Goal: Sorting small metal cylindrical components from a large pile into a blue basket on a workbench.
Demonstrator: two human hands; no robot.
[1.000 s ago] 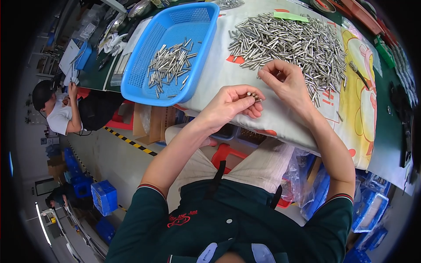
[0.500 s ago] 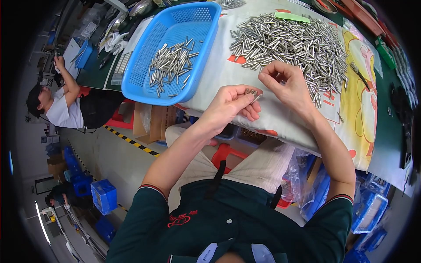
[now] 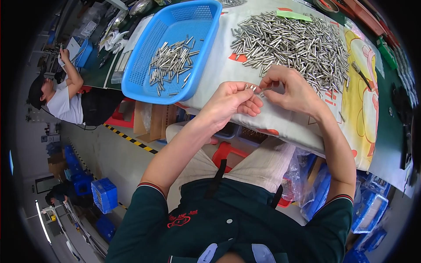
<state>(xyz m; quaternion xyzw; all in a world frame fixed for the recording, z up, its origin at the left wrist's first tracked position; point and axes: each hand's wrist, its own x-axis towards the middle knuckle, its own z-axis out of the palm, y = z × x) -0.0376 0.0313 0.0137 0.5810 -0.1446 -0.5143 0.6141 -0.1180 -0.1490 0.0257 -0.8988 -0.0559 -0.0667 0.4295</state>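
Note:
Several short silvery metal pins [image 3: 250, 87] stick out between the thumb and fingers of my left hand [image 3: 229, 101], which is closed around them. My right hand [image 3: 293, 93] is pinched close beside it, thumb and forefinger on the end of a small metal pin [image 3: 262, 94]; the fingers hide most of that pin. Just beyond my hands a wide heap of similar metal pins [image 3: 298, 46] is spread over a patterned cloth [image 3: 210, 79]. To the left, a blue plastic basket [image 3: 169, 36] holds a smaller group of pins [image 3: 173, 63].
A light green strip [image 3: 294, 16] lies on the heap's far side. Right of the heap is a dark-handled brush [image 3: 361, 75]; a loose pin [image 3: 341, 116] lies near the cloth's front. A person in a white shirt [image 3: 66, 105] works at the far left.
My right hand has come down and left from above, its fingertips now meeting the pins at my left hand. The left hand has shifted slightly. The co-worker's arm has moved a little.

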